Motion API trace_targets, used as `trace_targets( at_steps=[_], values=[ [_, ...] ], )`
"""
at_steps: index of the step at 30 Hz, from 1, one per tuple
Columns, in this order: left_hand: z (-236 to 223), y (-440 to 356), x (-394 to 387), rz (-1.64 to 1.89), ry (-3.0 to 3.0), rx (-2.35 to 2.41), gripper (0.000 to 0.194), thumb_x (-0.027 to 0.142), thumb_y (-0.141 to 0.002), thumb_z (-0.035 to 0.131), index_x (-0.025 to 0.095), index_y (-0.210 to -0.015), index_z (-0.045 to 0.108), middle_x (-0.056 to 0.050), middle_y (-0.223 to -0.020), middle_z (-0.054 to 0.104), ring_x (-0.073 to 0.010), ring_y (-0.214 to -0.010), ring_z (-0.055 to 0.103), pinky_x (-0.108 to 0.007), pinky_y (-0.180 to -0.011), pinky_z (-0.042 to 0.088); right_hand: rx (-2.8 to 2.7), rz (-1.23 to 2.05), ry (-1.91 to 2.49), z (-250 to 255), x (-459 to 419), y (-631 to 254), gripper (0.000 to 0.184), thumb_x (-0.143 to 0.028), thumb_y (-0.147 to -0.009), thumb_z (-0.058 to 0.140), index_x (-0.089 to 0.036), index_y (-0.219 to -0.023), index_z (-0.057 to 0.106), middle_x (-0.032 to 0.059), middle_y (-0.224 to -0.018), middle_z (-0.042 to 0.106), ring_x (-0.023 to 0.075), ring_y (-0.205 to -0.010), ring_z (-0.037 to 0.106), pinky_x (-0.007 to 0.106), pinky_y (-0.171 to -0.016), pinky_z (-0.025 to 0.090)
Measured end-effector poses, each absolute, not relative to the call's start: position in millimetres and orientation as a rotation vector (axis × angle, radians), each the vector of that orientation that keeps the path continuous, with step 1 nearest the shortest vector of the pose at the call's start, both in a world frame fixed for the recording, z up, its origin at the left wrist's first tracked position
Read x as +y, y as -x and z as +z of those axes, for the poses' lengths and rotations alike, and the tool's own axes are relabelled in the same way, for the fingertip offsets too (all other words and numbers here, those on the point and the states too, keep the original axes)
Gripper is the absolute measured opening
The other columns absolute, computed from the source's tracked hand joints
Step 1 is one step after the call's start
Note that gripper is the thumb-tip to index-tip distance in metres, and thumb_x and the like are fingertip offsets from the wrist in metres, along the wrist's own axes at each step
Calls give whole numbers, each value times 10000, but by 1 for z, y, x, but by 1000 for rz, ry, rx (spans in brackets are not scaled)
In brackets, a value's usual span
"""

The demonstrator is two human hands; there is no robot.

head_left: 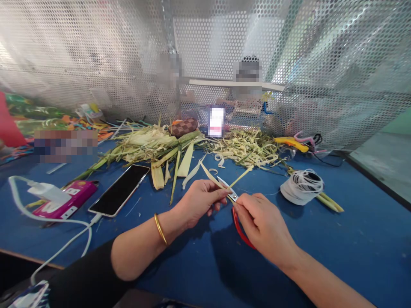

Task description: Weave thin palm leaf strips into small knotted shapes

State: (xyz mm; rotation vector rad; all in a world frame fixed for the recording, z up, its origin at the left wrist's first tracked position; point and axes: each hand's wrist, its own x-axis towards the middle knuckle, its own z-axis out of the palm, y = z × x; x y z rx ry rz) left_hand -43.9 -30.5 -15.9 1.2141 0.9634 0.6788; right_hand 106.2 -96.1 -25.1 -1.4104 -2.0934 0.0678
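Note:
My left hand (205,199), with a gold bangle on its wrist, pinches a narrow pale-green strip of dried leaf (241,176) between thumb and fingers. In my right hand (261,220) is a pair of scissors (238,226) with red handles, its metal blades pointing up and left. The blades lie against the leaf strip, right beside my left fingertips; whether they are cutting it I cannot make out. Just beyond the hands lie broad leaf pieces (186,160) and a heap of thin trimmings (247,147).
A spool of white cord (302,187) stands at right, near yellow-handled pliers or cutters (292,143). On the left are a charging phone (120,190) and a magenta power strip (69,199). Husk-like leaves (141,143) pile up before a perforated metal screen (112,55). A lit screen (216,122) faces me.

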Motion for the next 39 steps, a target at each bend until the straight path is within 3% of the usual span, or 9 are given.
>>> trace_targets(
  at_steps=[5,11,16,19,28,32,35,37,39],
  values=[
    [-14,46,-29,646,-1219,945,189,295,-725,644,116,-789,647,35,-551,543,-32,-392,416,-148,-332,245,-2025,250,1370,-22,-102,-101,289,-257,-915,365,-200,-656,480,-3,-554,518,151,-573,477,277,-596,339],
    [-11,49,-24,601,-1167,895,286,404,-769,589,128,-819,643,21,-607,554,-32,-420,400,-151,-340,212,-1323,1214,1372,-25,-92,-107,447,-583,-821,481,-173,-714,623,-1,-554,566,129,-505,493,248,-497,372],
    [-11,48,-28,493,-1246,878,356,487,-745,600,132,-740,621,24,-574,538,-37,-401,356,-181,-363,174,-761,1312,1206,-31,-80,-111,378,-485,-595,775,-155,-712,631,-28,-564,556,97,-511,500,226,-526,400],
    [-14,47,-32,468,-1375,867,323,451,-708,654,130,-739,652,53,-519,471,-41,-429,325,-193,-412,190,-707,1306,1164,-31,-79,-108,363,-429,-571,802,-147,-741,648,-25,-578,579,89,-492,511,229,-530,419],
    [-16,47,-36,409,-1526,791,242,347,-713,636,116,-714,708,55,-499,412,-68,-489,283,-223,-482,214,-1009,1000,1276,-34,-83,-109,261,-422,-757,636,-166,-709,609,-21,-539,547,130,-496,519,287,-549,447],
    [-15,46,-37,413,-1541,822,234,330,-722,613,121,-710,716,40,-514,465,-72,-486,314,-217,-483,231,-1346,250,1481,-26,-81,-123,309,-372,-801,597,-174,-1039,607,87,-908,637,234,-856,593,389,-771,464],
    [-16,45,-40,410,-1613,797,213,292,-741,578,137,-717,722,20,-602,565,-91,-560,412,-204,-536,293,-1671,-119,1463,-21,-82,-126,256,-341,-826,578,-203,-1029,649,100,-1040,626,263,-1032,551,473,-974,341],
    [-16,44,-41,386,-1674,768,222,257,-762,537,142,-718,722,18,-640,586,-97,-595,436,-199,-559,308,-1862,53,1432,-20,-84,-121,170,-317,-848,549,-227,-883,688,55,-924,662,234,-960,587,485,-1017,285],
    [-15,43,-43,364,-1721,718,246,242,-782,506,137,-722,720,20,-651,579,-94,-601,430,-198,-565,307,-1878,457,1393,-20,-84,-115,179,-311,-848,538,-226,-797,686,23,-842,665,199,-850,612,430,-937,376]
  ],
)
